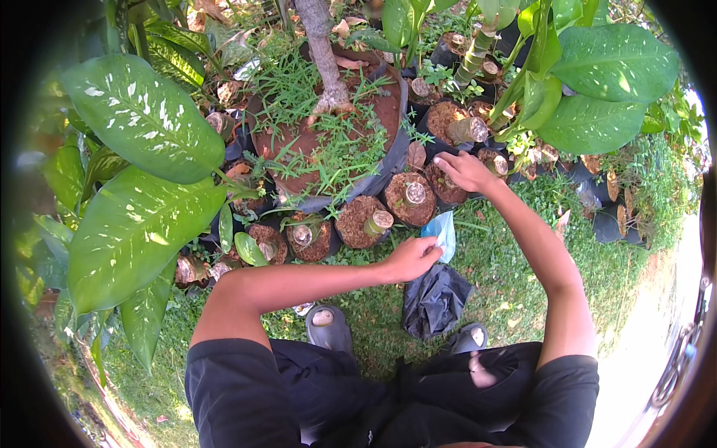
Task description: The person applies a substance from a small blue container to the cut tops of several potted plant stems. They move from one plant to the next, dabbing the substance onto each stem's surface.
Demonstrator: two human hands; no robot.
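Note:
My left hand (413, 260) pinches a light blue face mask (442, 234) that hangs from its fingers, above a crumpled black plastic bag (436, 299) on the grass. Further right, my right hand (464, 171) reaches over a small black nursery bag (446, 186) filled with brown potting mix; its fingertips are at the bag's upper edge, and I cannot tell whether they grip anything. Next to it, a similar bag (396, 208) holds a cut stem stump (415, 193). Another bagged stump (378, 222) stands to the left, behind my left forearm.
A wide black grow bag (399, 140) with weeds and a tree trunk (322, 50) stands behind the row. Large variegated dieffenbachia leaves (145, 120) spread on the left and more leaves (616, 61) at upper right. My grey clogs (329, 330) rest on the grass.

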